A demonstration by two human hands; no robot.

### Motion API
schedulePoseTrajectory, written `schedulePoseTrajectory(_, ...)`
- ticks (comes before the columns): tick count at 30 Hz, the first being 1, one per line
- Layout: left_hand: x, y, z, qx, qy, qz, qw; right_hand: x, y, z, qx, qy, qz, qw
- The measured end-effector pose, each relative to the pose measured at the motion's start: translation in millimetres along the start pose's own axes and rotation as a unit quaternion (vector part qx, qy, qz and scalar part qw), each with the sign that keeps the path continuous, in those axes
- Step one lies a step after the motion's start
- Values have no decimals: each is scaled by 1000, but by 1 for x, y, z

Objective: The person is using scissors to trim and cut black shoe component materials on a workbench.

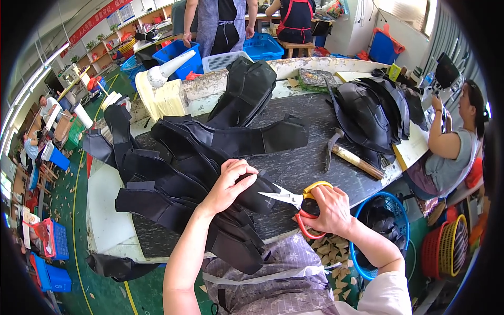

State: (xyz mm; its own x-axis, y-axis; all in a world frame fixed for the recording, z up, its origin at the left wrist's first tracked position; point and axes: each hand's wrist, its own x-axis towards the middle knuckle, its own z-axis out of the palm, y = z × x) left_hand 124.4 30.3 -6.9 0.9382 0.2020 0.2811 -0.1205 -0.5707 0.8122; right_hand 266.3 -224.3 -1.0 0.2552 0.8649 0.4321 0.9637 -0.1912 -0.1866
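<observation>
In my right hand (331, 210) is a pair of scissors (286, 197) with one yellow and one red handle loop. The blades are parted and lie at the edge of a black leather shoe upper (254, 195). My left hand (229, 184) grips that upper from above, thumb and fingers closed on it. Beneath and left of it, more black uppers (165, 176) are heaped over one another on a dark cutting board (299, 170). Some hang past the table's near edge.
A hammer (354, 160) lies right of centre, before a stack of black uppers (362, 113). A blue basket (401, 210) of black pieces stands by the table's right side. A cream thread cone (157, 97) sits at the back left. A co-worker (451, 139) sits at the right.
</observation>
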Motion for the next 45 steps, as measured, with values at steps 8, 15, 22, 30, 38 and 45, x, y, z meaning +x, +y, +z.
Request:
schedulePoseTrajectory(8, -1, 8, -6, -87, -51, 12, 995, -11, 11, 7, 26, -12, 2, 1000)
schedulePoseTrajectory(15, 3, -4, -8, -126, -40, -9, 991, 19, 2, 9, 11, 48, -47, 998)
schedulePoseTrajectory(22, 2, 8, -5, 6, -22, 75, 997, 25, 8, 6, 302, -22, 217, 928)
schedulePoseTrajectory(30, -99, 72, -14, 335, 316, 28, 887, 138, -42, 78, 484, -170, 174, 841)
schedulePoseTrajectory(38, -185, 46, 42, 103, 379, -211, 895, 78, -146, 66, 470, -101, 9, 877)
schedulePoseTrajectory(45, -193, 35, -32, 109, 610, -15, 785, 125, -219, 53, 525, -54, -163, 833)
